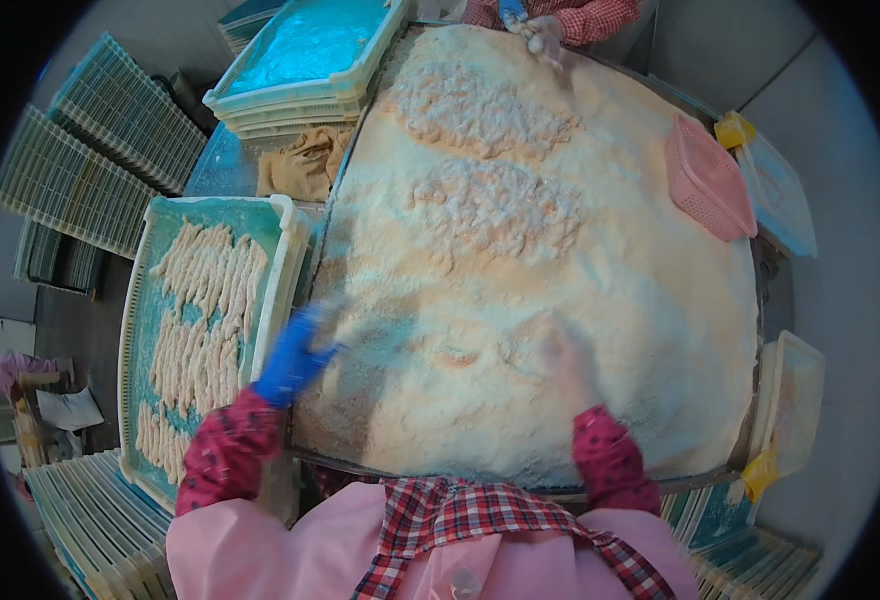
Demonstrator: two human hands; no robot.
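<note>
My left hand [295, 355], in a blue glove, is over the left edge of the floured work surface [660, 380], fingers apart but blurred. My right hand [565, 360], pale and smeared by motion, is low over the powder beside a few half-buried pieces [457, 355]; whether it holds anything is unclear. Two mounds of lumpy coated pieces [495, 210] lie farther back on the powder. Left of my left hand, a white-rimmed tray [135, 300] holds rows of long coated strips [200, 350] on a teal liner.
A co-worker's hands [535, 35] work at the far edge. A pink basket [705, 175] sits at right, beside pale bins [795, 400] with yellow handles. Stacked trays [310, 95] with blue liquid or film, brown cloth [295, 165] and grid racks [110, 110] are at upper left.
</note>
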